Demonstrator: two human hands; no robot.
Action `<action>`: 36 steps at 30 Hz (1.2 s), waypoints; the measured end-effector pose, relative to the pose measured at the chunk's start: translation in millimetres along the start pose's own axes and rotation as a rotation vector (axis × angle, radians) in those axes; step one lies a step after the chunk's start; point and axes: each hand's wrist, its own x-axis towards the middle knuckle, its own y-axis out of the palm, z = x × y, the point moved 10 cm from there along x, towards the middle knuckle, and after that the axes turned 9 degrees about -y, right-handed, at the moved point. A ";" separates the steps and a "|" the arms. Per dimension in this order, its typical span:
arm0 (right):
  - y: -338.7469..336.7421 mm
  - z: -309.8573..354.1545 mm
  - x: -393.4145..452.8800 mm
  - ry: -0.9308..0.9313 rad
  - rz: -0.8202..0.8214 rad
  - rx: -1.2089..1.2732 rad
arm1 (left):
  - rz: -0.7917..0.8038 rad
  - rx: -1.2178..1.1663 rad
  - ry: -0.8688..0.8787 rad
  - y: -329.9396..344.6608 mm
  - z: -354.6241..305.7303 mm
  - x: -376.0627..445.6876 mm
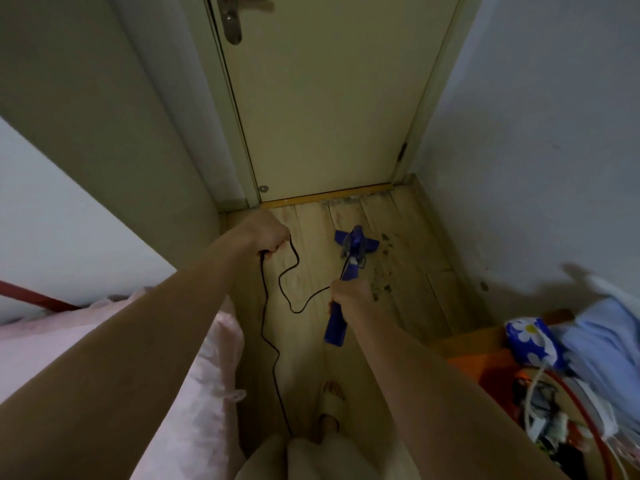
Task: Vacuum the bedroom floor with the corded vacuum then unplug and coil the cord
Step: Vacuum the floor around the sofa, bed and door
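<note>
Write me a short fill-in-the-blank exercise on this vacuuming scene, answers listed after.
1. The right hand grips the handle of the ____ vacuum.
2. The left hand holds the black ____.
3. The vacuum head rests on the floor before a closed ____.
4. Dark debris lies to the ____ of the vacuum.

Answers: blue; cord; door; right

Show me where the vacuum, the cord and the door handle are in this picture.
vacuum point(356, 241): head view, on its blue floor nozzle.
cord point(290, 268): head view, on the black loop between the hands.
door handle point(232, 27): head view, on the metal lever at the top.
</note>
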 end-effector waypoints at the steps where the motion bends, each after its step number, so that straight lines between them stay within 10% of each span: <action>1: -0.1 5.5 10.8 0.006 0.005 0.005 | 0.004 -0.011 -0.010 -0.4 -9.1 8.2; 18: -64.8 101.3 176.9 0.037 0.070 -0.193 | 0.084 -0.052 -0.078 12.8 -116.5 122.0; 36: -43.2 58.3 68.1 0.149 0.075 -0.221 | 0.174 -0.006 0.031 20.9 -107.2 99.8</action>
